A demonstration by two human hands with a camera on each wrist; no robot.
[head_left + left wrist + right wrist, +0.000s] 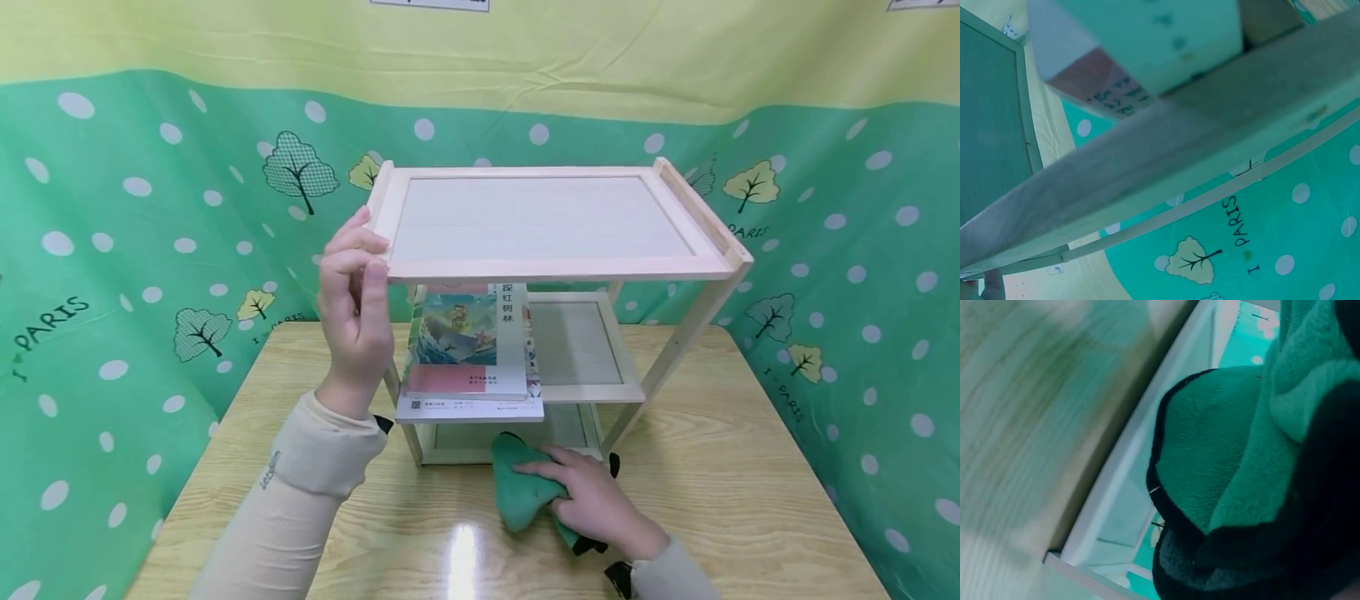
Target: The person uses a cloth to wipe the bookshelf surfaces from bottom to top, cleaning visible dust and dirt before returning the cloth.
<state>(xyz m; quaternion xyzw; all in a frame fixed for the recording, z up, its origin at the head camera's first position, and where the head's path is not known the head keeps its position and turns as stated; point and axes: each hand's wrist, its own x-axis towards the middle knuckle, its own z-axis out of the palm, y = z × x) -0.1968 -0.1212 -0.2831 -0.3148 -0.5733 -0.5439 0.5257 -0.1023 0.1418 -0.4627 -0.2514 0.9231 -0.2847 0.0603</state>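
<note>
A small pale wooden shelf (525, 217) with three tiers stands on the table. My left hand (356, 308) grips the left front corner of its top board, fingers bent over the side rail. In my right hand (596, 496) is a green cloth (517, 483) with black edging, bunched up in front of the bottom tier (457, 454). The right wrist view shows the cloth (1216, 444) up close beside the shelf's white frame; dark folds hide most of the fingers. Books (465, 350) lie stacked on the left of the middle tier, jutting past its front edge.
The light wood-grain table (720, 442) extends around the shelf on both sides and in front. Behind and beside it hangs a green and yellow curtain (142, 233) with white dots and printed trees. The shelf's right front leg (675, 350) stands near my right hand.
</note>
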